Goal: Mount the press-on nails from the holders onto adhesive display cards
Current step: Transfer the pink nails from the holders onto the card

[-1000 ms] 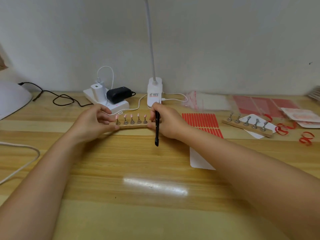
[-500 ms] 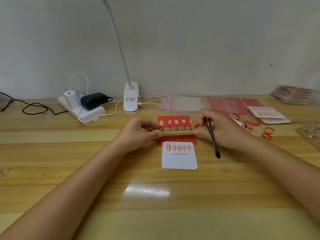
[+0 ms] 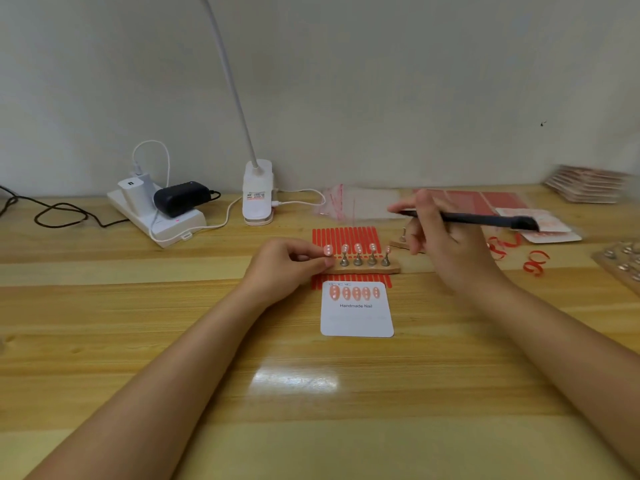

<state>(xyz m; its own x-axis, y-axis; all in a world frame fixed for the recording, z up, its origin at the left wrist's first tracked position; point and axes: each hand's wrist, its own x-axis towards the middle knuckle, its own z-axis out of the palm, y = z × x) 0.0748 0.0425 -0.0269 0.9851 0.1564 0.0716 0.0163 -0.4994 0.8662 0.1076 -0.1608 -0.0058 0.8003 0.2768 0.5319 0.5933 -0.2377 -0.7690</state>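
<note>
A wooden holder strip (image 3: 367, 270) with several metal stands, each topped by a pink nail, lies on a red striped adhesive sheet (image 3: 346, 235). My left hand (image 3: 287, 268) pinches the strip's left end, beside the leftmost nail (image 3: 328, 250). In front of it lies a white display card (image 3: 356, 317) printed "Handmade Nail", with a row of pink nails (image 3: 355, 292) stuck along its top. My right hand (image 3: 446, 247) is raised to the right of the strip and grips black tweezers (image 3: 485, 220). A second holder strip (image 3: 398, 242) peeks out behind that hand.
A white clip lamp (image 3: 257, 192), a power strip (image 3: 162, 220) with chargers and cables stand at the back left. Clear bags (image 3: 356, 202), red sheets (image 3: 485, 199), stacked cards (image 3: 585, 183), red tape curls (image 3: 535, 263) and another holder tray (image 3: 623, 261) lie at the right.
The holder strip came right from near the power strip and now lies on the red sheet behind the card. My right hand let go of it and lifted away with the tweezers.
</note>
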